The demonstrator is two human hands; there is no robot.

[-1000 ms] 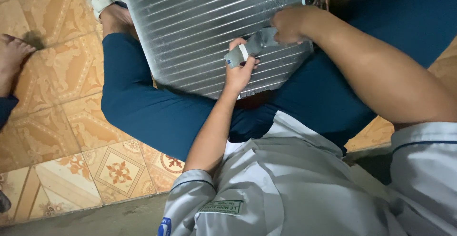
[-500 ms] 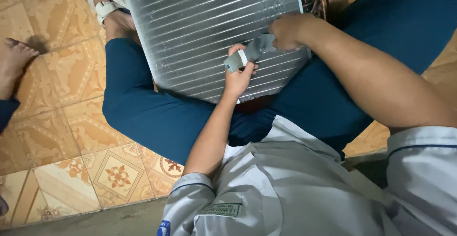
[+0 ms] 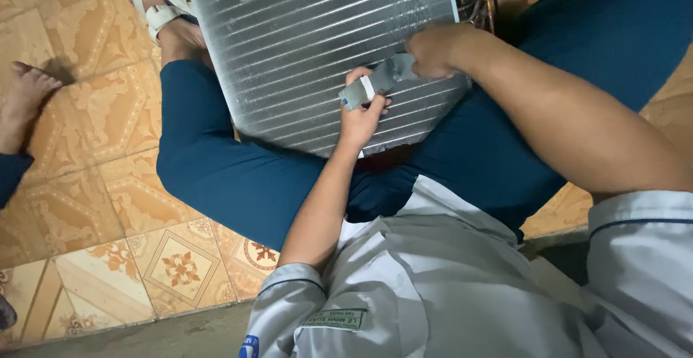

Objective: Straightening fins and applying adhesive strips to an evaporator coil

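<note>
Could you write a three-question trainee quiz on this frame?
1. True or false: the finned metal coil panel rests across the person's lap.
2. Which hand grips the lower end of the grey tool? A) left hand B) right hand C) neither
3. Fill in: the sandalled foot stands on a patterned ____ floor.

Key: 1 true; 2 A; 3 tiled.
</note>
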